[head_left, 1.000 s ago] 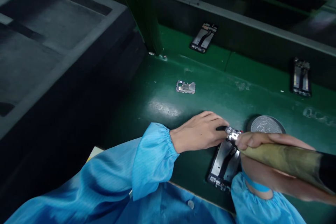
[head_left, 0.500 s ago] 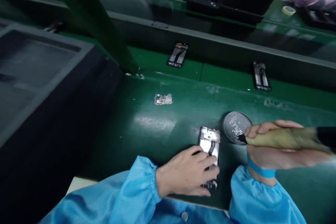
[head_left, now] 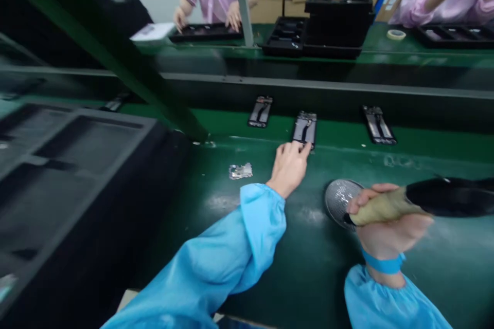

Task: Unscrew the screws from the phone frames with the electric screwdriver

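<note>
Green bench, no readable labels; my left hand (head_left: 290,165), fingers loose, touches the phone frame (head_left: 304,128) at its 1 o'clock, my right hand (head_left: 386,226) clenches the screwdriver (head_left: 417,204).

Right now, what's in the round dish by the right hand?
The round dish shows small glinting specks, too blurred to identify. The right hand and its driver cover its near-right edge.

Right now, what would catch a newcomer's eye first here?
The left hand stretches to a phone frame on the green belt, fingertips at its near end. The right hand grips a tan-handled driver over a round screw dish. A small circuit board lies left.
</note>
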